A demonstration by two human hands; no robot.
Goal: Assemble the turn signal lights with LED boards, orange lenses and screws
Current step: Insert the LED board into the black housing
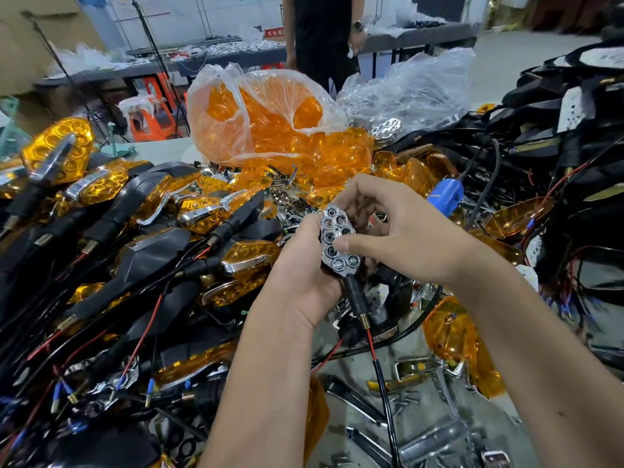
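Cluttered bench [410, 358], centre: left hand [305, 268] grips the lensless turn signal [337, 243], right hand [398, 228] pinching its chrome face; next, likely an orange lens from the far bag [266, 113].

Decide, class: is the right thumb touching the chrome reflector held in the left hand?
Touching. The head view shows the right hand's thumb tip pressed on the chrome reflector.

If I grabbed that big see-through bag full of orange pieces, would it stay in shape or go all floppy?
Probably floppy: the plastic bag is thin, crinkled film that already slumps on the pile. It likely sags and shifts, since the orange lenses inside lie loose. Its mouth looks open at the bottom, with lenses heaped right there, so some may tumble out.
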